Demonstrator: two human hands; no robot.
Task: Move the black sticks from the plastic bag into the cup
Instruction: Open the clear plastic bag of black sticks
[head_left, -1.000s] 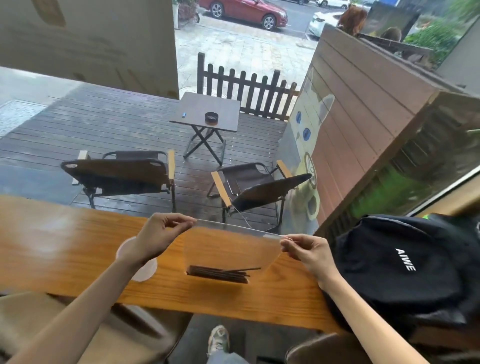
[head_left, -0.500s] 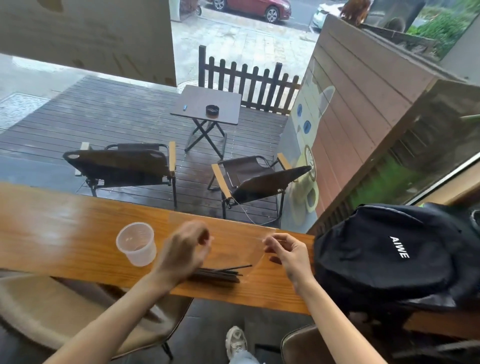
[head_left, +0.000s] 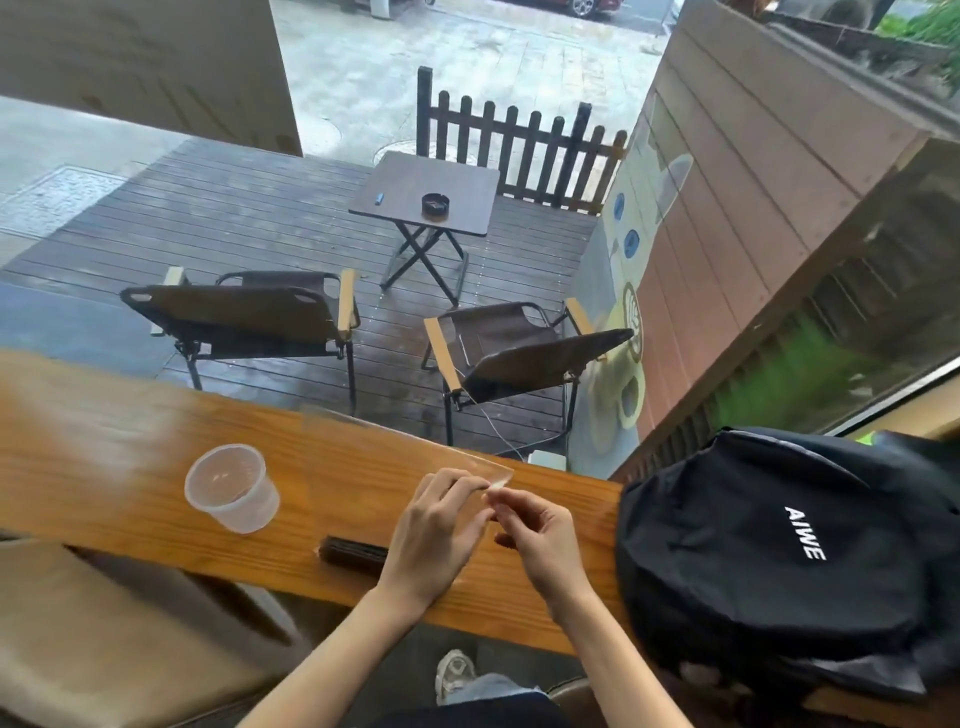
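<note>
While our left hand (head_left: 434, 530) and right hand (head_left: 540, 535) each pinch the clear plastic bag (head_left: 467, 470) on the counter (head_left: 104, 441), the black sticks (head_left: 353, 555) lie inside at seven o'clock, with the cup (head_left: 231, 488) at nine o'clock.

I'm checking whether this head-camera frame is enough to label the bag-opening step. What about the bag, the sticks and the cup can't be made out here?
- Black sticks: right part hidden behind the left hand; count too fine to tell.
- Plastic bag: transparent, its outline barely shows; whether its mouth is open is unclear.
- Right hand: fingertips meet the left's at the bag's corner; exact grip blurred.
- Cup: appears empty; its cloudy wall blurs the inside.
</note>
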